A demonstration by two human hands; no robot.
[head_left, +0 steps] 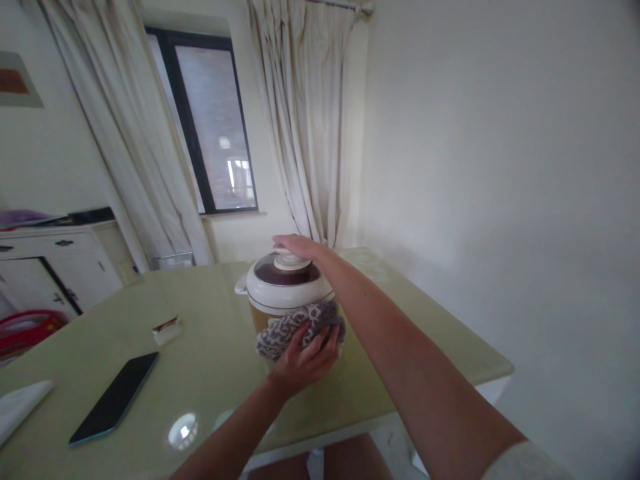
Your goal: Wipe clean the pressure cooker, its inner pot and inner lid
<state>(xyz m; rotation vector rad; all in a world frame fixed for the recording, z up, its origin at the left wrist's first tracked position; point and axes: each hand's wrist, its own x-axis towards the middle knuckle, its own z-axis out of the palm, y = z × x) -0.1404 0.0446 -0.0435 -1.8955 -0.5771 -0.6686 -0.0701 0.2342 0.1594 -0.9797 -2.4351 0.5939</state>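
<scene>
A round cream cooker pot (280, 297) with a dark lid and a pale knob stands on the glossy greenish table (215, 373). My right hand (296, 245) rests flat on the lid knob, arm stretched from the lower right. My left hand (306, 359) presses a grey patterned cloth (295, 327) against the pot's front wall, fingers curled around the cloth.
A black phone (116, 397) lies on the table at the left, with a small white box (167, 329) behind it and a white sheet (20, 405) at the left edge. A white cabinet (55, 267) stands far left. Curtains and a window fill the back wall.
</scene>
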